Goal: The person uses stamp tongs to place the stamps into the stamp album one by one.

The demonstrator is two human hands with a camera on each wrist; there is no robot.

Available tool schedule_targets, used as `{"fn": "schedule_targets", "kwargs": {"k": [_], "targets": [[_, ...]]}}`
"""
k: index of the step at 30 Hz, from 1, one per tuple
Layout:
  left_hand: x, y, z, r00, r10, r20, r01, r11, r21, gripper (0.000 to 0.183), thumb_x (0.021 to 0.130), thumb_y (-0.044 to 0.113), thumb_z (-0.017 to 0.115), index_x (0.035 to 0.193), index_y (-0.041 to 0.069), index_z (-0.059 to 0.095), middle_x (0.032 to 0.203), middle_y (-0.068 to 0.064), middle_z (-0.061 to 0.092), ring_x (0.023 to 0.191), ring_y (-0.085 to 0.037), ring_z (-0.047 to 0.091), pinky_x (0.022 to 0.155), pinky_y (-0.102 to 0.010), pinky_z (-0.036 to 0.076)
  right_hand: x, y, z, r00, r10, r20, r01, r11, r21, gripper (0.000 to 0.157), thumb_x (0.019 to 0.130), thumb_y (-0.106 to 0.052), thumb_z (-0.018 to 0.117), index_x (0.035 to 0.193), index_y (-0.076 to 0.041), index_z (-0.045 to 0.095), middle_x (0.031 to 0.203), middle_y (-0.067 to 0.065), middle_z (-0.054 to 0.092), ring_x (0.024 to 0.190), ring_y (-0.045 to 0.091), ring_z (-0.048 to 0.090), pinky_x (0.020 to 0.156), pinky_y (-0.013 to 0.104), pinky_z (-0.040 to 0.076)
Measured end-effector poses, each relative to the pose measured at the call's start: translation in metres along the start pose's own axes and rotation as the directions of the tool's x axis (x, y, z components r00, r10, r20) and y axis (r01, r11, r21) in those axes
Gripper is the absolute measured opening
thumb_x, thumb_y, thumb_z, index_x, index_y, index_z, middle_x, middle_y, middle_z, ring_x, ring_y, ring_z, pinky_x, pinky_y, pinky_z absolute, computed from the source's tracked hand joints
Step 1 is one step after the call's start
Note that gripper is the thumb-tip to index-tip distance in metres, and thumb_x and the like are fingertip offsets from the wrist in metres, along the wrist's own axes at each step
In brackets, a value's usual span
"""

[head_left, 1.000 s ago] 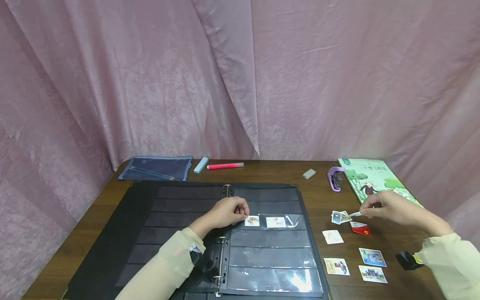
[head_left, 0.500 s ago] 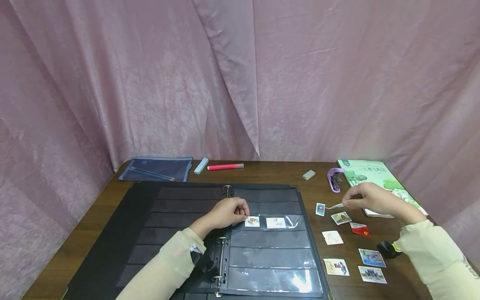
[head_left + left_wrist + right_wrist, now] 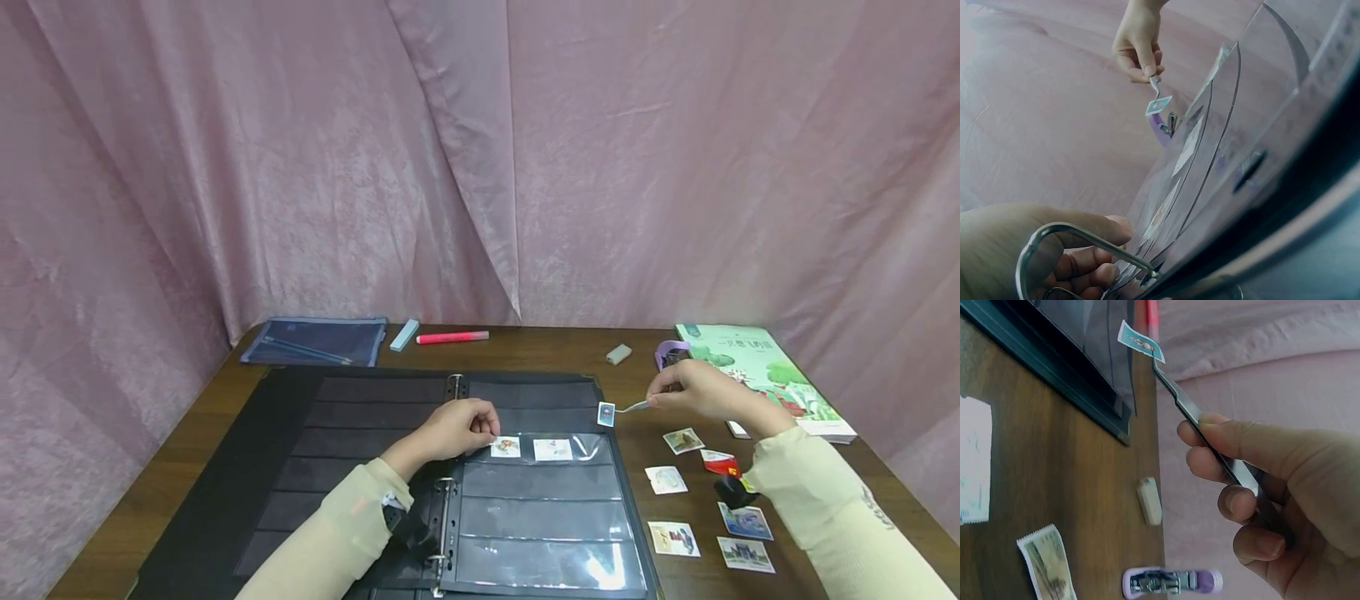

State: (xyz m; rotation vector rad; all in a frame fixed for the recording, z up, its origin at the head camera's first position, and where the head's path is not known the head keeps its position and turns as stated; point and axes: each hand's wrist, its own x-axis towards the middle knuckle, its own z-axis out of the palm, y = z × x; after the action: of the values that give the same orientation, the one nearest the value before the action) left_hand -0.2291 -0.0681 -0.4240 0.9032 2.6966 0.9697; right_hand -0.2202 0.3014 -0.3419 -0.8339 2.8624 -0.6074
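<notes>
In the head view, the right hand (image 3: pixel 693 389) partly hides a purple tool (image 3: pixel 1172 582). Its grip pinches tweezers (image 3: pixel 1186 407) holding a small blue stamp (image 3: pixel 606 414), now shifted left from above the table (image 3: pixel 570 352) to the right edge of the album (image 3: pixel 225 500). The left hand (image 3: pixel 453 427), fingertips hard to make out, pinches a clear pocket (image 3: pixel 592 448) containing two white stamps (image 3: pixel 552 450).

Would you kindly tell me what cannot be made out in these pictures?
Head: lower part of the purple tool, hidden by the right hand.
Head: picture on the held stamp, too small.
Head: corner of the blue stamp, behind the wrist camera.
Right wrist: part of the pale stamp, past the left edge.
Left wrist: part of the left hand, behind a metal ring.
</notes>
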Motion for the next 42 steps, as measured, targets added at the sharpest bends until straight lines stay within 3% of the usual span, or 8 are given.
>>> {"fn": "schedule_targets", "kwargs": {"k": [10,16,26,42], "targets": [[0.000,-0.001,0.001,1.000,0.022,0.002,-0.023,1.000,0.016,0.007,0.080,0.016,0.065,0.077,0.020,0.060,0.068,0.011,0.052,0.062,-0.001,0.047,0.059,-0.018,0.039,0.014,-0.007,0.012,1.000,-0.015,0.011,0.014,1.000,0.021,0.005,0.081,-0.017,0.064,0.081,-0.013,0.068,0.077,-0.001,0.067,0.068,0.002,0.053,0.064,0.021,0.044],[0.000,-0.001,0.001,1.000,0.019,0.008,-0.019,1.000,0.008,0.008,0.080,0.017,0.065,0.077,0.021,0.059,0.069,0.011,0.052,0.063,-0.001,0.047,0.059,-0.018,0.039,0.020,-0.012,0.016,0.999,-0.043,0.015,0.043,0.998,-0.035,0.004,0.080,-0.014,0.064,0.079,-0.014,0.068,0.075,-0.007,0.066,0.068,-0.001,0.053,0.065,0.022,0.044],[0.000,-0.002,0.002,1.000,0.022,0.009,-0.022,1.000,0.000,0.007,0.081,0.016,0.065,0.078,0.021,0.060,0.069,0.011,0.053,0.062,-0.002,0.048,0.059,-0.018,0.039,0.024,-0.016,0.021,0.997,-0.008,0.081,0.007,1.000,0.011,0.008,0.082,-0.015,0.061,0.080,-0.010,0.068,0.075,-0.001,0.066,0.065,0.000,0.052,0.061,0.020,0.044],[0.000,-0.002,0.002,1.000,0.019,0.005,-0.019,1.000,0.003,0.008,0.080,0.016,0.065,0.078,0.022,0.060,0.069,0.011,0.052,0.062,-0.002,0.048,0.059,-0.018,0.039,0.029,-0.022,0.021,0.988,-0.006,0.157,0.006,1.000,-0.002,0.007,0.081,-0.014,0.062,0.077,-0.012,0.068,0.071,-0.005,0.064,0.064,0.003,0.054,0.061,0.020,0.044]]}}
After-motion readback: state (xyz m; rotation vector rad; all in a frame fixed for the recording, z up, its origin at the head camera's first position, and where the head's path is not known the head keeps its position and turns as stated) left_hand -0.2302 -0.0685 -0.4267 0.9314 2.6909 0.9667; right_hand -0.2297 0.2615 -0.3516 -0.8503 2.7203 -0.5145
